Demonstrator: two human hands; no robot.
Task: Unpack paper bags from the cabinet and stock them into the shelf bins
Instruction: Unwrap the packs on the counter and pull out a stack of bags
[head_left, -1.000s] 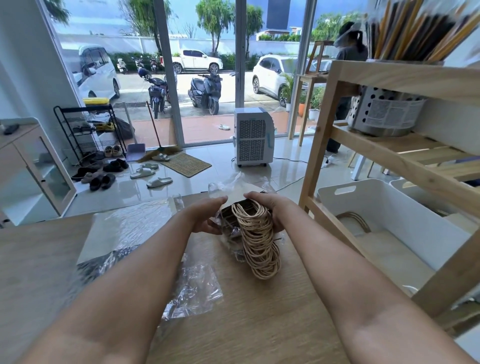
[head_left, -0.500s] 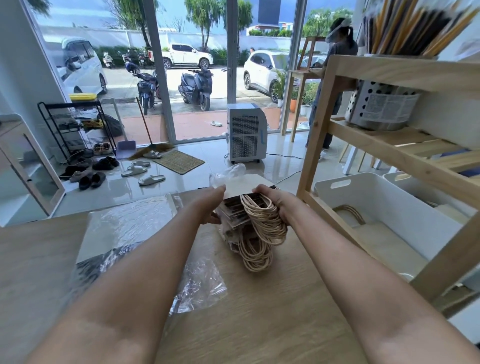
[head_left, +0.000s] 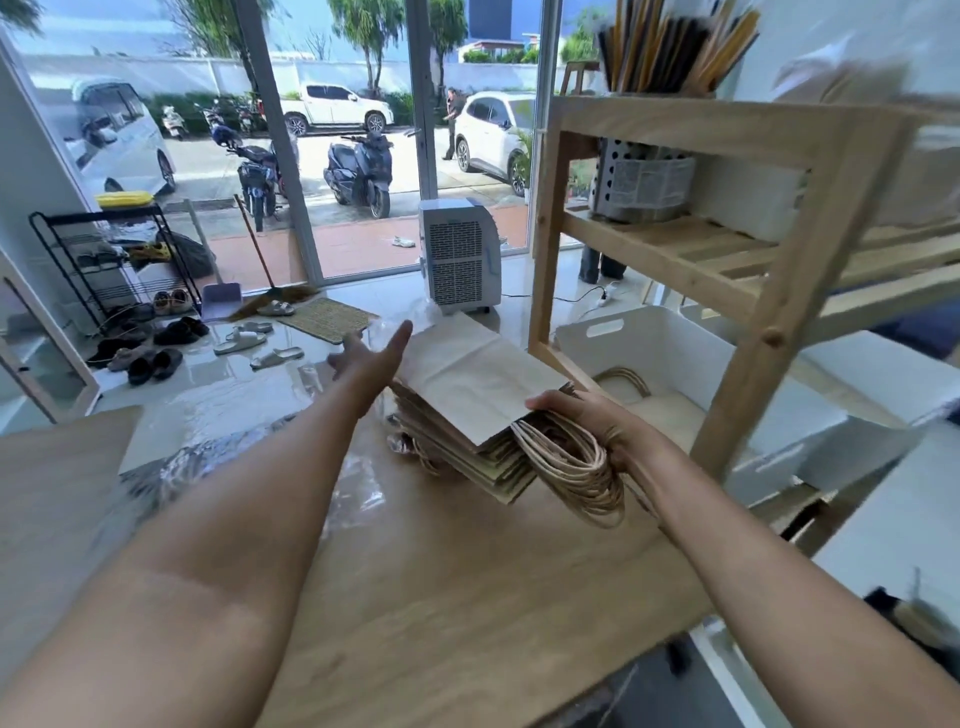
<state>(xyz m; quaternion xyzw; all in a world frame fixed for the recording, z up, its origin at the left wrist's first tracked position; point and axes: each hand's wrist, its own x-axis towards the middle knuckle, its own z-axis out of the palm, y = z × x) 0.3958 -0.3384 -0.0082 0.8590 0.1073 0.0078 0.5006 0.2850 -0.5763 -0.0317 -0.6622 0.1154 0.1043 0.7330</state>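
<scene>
A flat stack of brown paper bags (head_left: 467, 384) with twisted rope handles (head_left: 576, 467) is lifted off the wooden table (head_left: 467, 597). My right hand (head_left: 587, 421) grips the stack at its handle end. Just left of the stack, my left hand (head_left: 371, 358) is open, fingers spread, over the clear plastic wrapping (head_left: 358, 488). A white bin (head_left: 670, 358) on the lowest level of the wooden shelf (head_left: 769, 312) holds paper bags with handles (head_left: 623, 379).
More clear plastic and a flat sheet (head_left: 208, 431) lie on the table's left. A perforated metal holder (head_left: 644, 182) with sticks stands on the upper shelf. On the floor beyond are a white air cooler (head_left: 460, 257), shoes (head_left: 156, 358) and a shoe rack (head_left: 104, 260).
My right hand has lifted the bag stack out of the wrapping and swung it right toward the shelf. My left hand has let go and opened. The view shifted right.
</scene>
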